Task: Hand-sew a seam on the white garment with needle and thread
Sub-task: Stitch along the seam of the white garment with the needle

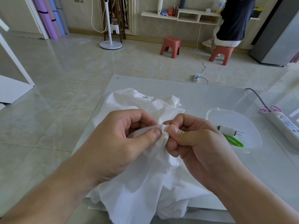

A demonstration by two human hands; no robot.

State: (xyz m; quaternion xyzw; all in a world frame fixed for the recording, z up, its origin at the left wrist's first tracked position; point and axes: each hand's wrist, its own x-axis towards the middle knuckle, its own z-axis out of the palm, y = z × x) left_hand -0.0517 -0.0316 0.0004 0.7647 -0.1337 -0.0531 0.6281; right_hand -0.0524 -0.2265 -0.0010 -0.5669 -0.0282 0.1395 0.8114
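Right hand: the right hand (192,139) has its fingers curled in, thumb and forefinger pinching at a small fold of cloth where a short sliver of the needle (165,130) shows; how much of the needle lies in the fabric I cannot tell.
Left hand: the left hand (123,139) has its thumb pressed flat on top of the same fold, its fingers curled underneath, gripping the cloth just beside the right thumb.
Garment: the white garment (145,191) is bunched between both hands, lifted a little at the fold; the rest lies crumpled on the table toward its far-left corner and hangs over the near edge.
Thread: a thin strand seems to run down near the right palm, too fine to follow.
Table: the pale glass-topped table (210,159) carries everything.
Tray: a clear plastic tray (252,143) sits right of the hands, toward the table's right edge.
Spool: a white thread spool (226,130) lies in the tray, with needles sticking out of its right end.
Scissors: green-handled scissors (234,140) lie in the tray just in front of the spool.
Power strip: a white power strip (286,125) lies along the right edge, its grey cable running to the far edge.
Room: two red stools (170,46) stand on the tiled floor beyond, a person seated on the right one.
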